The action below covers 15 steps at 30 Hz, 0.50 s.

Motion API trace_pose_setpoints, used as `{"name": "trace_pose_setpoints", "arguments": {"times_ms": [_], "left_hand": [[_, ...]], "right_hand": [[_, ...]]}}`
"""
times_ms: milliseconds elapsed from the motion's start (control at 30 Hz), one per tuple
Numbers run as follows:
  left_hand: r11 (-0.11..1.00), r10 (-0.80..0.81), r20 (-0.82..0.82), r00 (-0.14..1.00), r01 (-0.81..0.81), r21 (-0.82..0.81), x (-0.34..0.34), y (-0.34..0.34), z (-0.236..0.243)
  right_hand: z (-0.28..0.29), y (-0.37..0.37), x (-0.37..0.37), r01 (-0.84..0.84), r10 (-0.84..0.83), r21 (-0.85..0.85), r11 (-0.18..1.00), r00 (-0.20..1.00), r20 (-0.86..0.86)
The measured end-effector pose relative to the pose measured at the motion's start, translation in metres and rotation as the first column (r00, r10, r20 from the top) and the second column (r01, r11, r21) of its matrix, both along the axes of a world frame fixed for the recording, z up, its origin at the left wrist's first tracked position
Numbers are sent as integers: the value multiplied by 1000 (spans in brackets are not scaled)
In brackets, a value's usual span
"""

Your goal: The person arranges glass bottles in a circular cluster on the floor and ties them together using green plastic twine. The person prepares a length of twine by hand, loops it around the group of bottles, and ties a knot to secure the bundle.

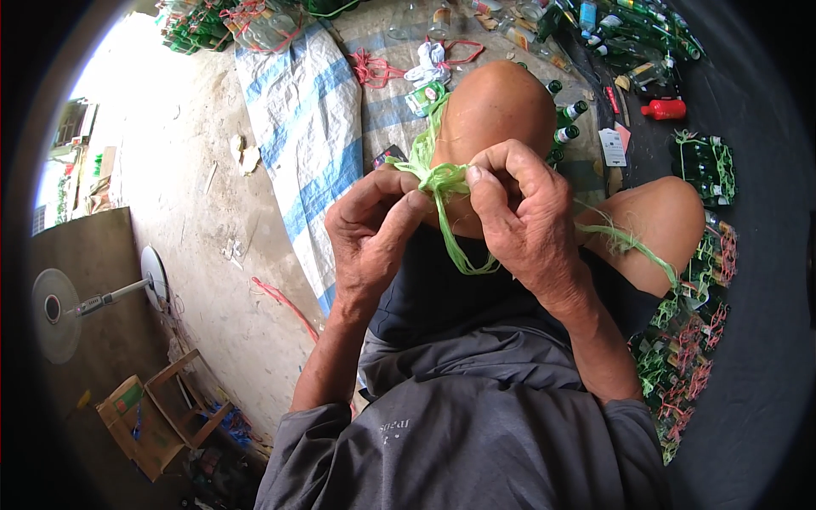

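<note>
A light green plastic twine (442, 177) is bunched into a loose knot between my hands, over my lap. My left hand (371, 229) pinches its left side between thumb and forefinger. On the other side, my right hand (529, 217) grips the twine with thumb and fingertips pressed together. One strand loops down below the knot, and another runs up beside my raised knee (500, 106). A further length trails from behind my right hand across my other knee (659, 225).
Green glass bottles (565, 132) stand just past my knee. A striped tarp (302, 127) covers part of the floor. Bundles of tied bottles (680, 348) line the right side, near a red bottle (664, 110). A pedestal fan (58, 310) and a wooden frame (189, 399) are at left.
</note>
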<state>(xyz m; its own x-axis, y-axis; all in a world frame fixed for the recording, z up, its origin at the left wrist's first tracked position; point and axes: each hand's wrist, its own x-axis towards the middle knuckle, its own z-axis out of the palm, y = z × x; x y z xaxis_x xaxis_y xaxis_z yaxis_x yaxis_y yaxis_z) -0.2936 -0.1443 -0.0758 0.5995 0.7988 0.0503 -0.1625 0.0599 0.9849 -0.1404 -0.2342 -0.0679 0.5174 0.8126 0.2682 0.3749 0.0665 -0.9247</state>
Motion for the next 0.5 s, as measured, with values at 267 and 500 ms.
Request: {"name": "trace_pose_setpoints", "arguments": {"times_ms": [267,500], "left_hand": [[978,-38,-278,960,92,185,4,10,12],[947,-43,-380,924,158,278,9,13,21]], "right_hand": [[2,0,1,-60,59,10,998,997,44],[0,0,1,-86,81,34,996,988,129]]}}
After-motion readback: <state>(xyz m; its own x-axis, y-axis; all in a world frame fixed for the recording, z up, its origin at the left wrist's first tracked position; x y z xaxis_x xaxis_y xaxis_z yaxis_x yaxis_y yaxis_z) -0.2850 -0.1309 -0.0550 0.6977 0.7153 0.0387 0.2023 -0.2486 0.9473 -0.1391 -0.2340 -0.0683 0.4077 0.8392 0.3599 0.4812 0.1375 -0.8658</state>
